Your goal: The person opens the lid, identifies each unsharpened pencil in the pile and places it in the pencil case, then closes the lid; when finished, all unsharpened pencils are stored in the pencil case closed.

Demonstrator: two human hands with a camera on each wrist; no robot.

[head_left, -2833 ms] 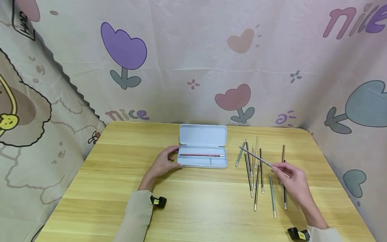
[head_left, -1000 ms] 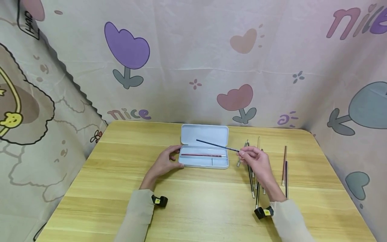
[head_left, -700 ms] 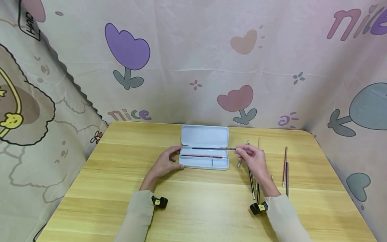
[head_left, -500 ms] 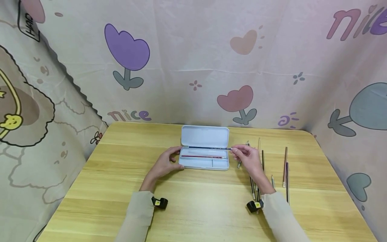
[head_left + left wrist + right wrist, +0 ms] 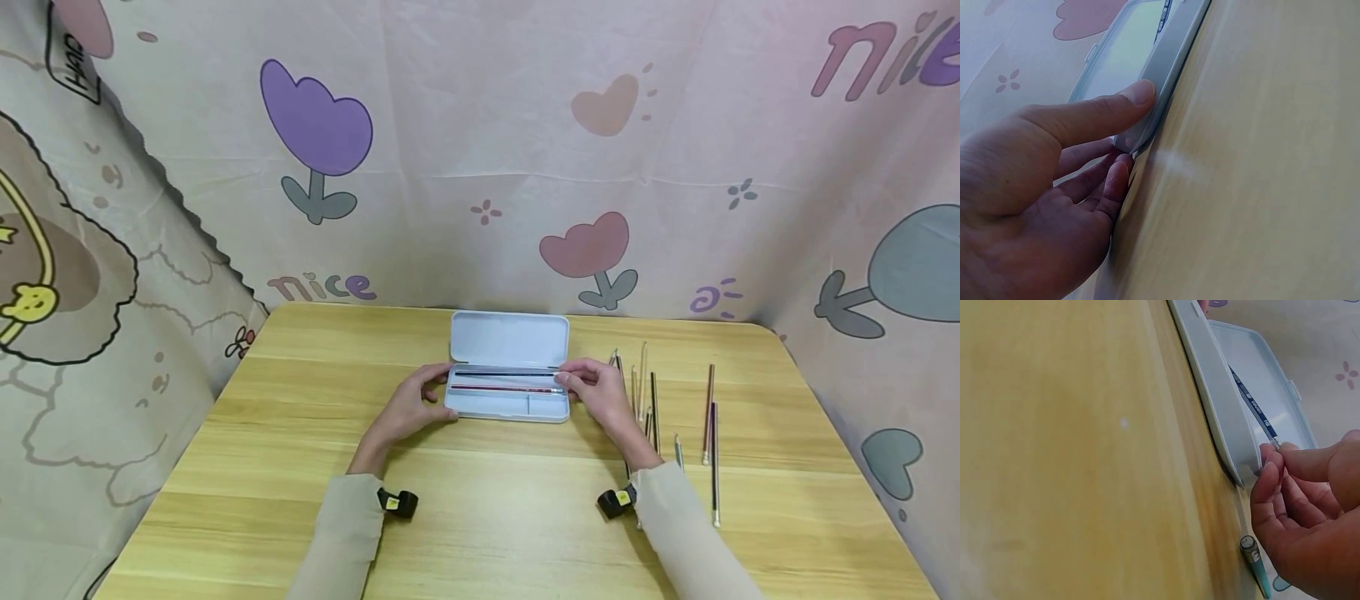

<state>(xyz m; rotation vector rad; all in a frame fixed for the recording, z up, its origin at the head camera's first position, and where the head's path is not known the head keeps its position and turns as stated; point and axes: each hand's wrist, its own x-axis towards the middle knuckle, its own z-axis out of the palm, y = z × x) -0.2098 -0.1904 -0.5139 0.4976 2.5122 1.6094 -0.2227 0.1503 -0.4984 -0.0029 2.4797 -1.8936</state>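
A light-blue pencil case (image 5: pixel 487 406) lies with its lid (image 5: pixel 510 337) raised at the back of the table. My left hand (image 5: pixel 405 410) grips its left end, thumb (image 5: pixel 1141 94) against the side and the other fingers bent at the corner. At the right end, my right hand (image 5: pixel 600 398) pinches a dark blue pencil (image 5: pixel 1254 406) by its metal-capped end. That pencil lies along the case's long compartment, behind a red pencil (image 5: pixel 498 387). In the right wrist view a teal pencil (image 5: pixel 1255 562) lies just outside the case, below the hand.
Several loose pencils lie right of the case, partly hidden by my right forearm, among them a dark one (image 5: pixel 655 404). Farther right are a reddish pencil (image 5: pixel 708 408) and another dark pencil (image 5: pixel 715 467). A patterned cloth (image 5: pixel 450 125) hangs behind the wooden table (image 5: pixel 480 517).
My right hand has carried the dark blue pencil left from above the loose pencils and lowered it into the case behind the red one. My left hand has stayed on the case.
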